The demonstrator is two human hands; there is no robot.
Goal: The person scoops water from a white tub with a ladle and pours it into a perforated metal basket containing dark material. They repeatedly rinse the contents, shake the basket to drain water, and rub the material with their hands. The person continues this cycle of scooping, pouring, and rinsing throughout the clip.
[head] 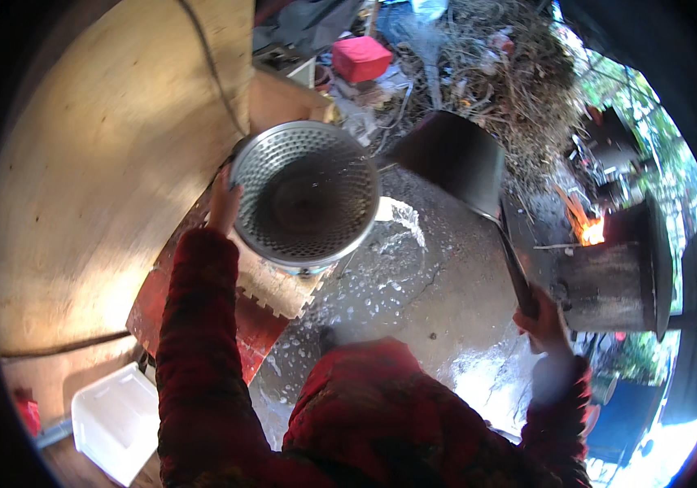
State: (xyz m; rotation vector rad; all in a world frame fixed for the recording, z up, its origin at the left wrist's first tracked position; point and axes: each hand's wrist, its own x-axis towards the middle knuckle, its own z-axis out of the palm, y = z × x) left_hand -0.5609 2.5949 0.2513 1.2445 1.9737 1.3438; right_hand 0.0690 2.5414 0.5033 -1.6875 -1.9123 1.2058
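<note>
My left hand (224,201) grips the left rim of a round metal tub with a dimpled, perforated-looking inner wall (305,192); the tub sits over a stand or container that is mostly hidden beneath it. In my right hand (545,323) is the handle of a large dark ladle (455,158), tilted with its bowl up and to the right of the tub. The ladle's bowl is blurred, and its contents cannot be seen. Red patterned sleeves cover both my arms.
A wood fire (591,233) burns at the right beside a big dark metal stove or pot (611,280). Dry twigs (519,79) are heaped ahead, near a red package (361,59). The concrete floor (440,293) is wet. At lower left stands a white plastic bin (117,421) by a plywood wall (122,158).
</note>
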